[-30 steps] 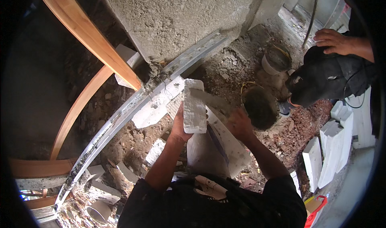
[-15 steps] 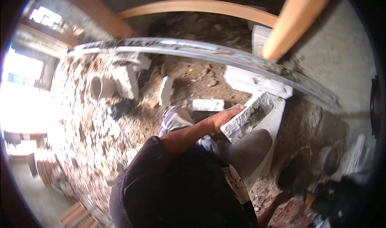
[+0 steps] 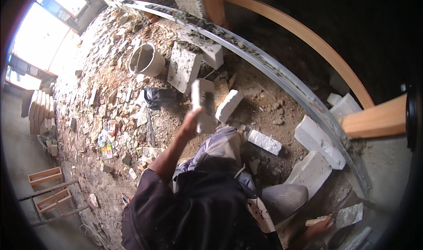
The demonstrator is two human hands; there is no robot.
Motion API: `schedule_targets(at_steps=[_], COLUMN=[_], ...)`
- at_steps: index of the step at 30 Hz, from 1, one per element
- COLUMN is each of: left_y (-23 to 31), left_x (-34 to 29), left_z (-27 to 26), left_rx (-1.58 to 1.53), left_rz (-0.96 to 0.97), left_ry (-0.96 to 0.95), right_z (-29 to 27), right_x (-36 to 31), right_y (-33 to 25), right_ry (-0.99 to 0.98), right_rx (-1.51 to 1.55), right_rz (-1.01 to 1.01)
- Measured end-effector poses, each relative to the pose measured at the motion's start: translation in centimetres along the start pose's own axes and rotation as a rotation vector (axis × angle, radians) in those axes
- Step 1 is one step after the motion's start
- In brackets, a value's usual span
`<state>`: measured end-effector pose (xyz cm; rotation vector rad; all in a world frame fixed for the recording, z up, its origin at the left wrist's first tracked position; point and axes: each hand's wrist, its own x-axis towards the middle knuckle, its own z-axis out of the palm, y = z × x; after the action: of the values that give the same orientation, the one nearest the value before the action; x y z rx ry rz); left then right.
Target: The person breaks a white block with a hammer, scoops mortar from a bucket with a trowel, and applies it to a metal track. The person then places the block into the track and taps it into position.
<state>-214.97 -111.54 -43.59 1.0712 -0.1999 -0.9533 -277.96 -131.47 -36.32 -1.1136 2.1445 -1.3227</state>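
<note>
My left hand (image 3: 191, 121) is closed on the lower end of a pale concrete block (image 3: 202, 91). That block is held up in front of my knees, slightly blurred, with a dark rough patch on one side. At the lower right my right hand (image 3: 327, 222) grips a trowel (image 3: 349, 215) with a light wooden handle; its flat grey blade points right. Close to the raised block lie a smaller white block piece (image 3: 229, 105) and another block piece (image 3: 264, 142) on the dirt. A large white block (image 3: 310, 170) rests beside my right knee.
A white bucket (image 3: 149, 60) and a mortar-smeared block (image 3: 183, 66) stand ahead. Black plastic (image 3: 158, 97) lies among rubble (image 3: 105, 113). A long metal rail (image 3: 273, 79) curves across the far side, near a wooden post (image 3: 374, 120). Wooden frames (image 3: 46, 176) lie at left.
My left hand has carried the block leftward, away from the large block by my right knee. The view has turned. The trowel in my right hand now shows clearly.
</note>
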Motion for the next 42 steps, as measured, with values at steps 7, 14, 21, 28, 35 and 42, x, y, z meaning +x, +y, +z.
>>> schedule_targets(at_steps=[7,14,21,28,35,42], left_y=[14.8,25.9,28.2,27.7,32.1,41.3], left_x=[7.9,17.6,23.3,25.1,23.4,19.7], left_z=[-19.5,-32.1,-37.4,-37.3,-36.4,-25.5], left_rx=[-0.153,-0.063,0.096,0.088,0.019,0.481], left_rz=[0.153,0.344,0.276,0.241,0.334,0.765], left_ry=[0.300,0.372,0.388,0.243,0.334,0.540], right_z=[8.2,7.8,4.0,0.1,1.0,-2.6], right_x=[-5.0,-8.4,-8.4,-7.7,-7.2,-5.7], right_y=[-4.5,-4.0,-3.7,-1.9,-0.1,7.2], right_ry=[0.004,0.005,0.189,0.008,0.028,-0.157], right_rx=[0.058,-0.106,-0.600,-0.925,-0.790,-1.124], right_rz=[-0.049,0.034,-0.235,-0.369,-0.170,-0.939])
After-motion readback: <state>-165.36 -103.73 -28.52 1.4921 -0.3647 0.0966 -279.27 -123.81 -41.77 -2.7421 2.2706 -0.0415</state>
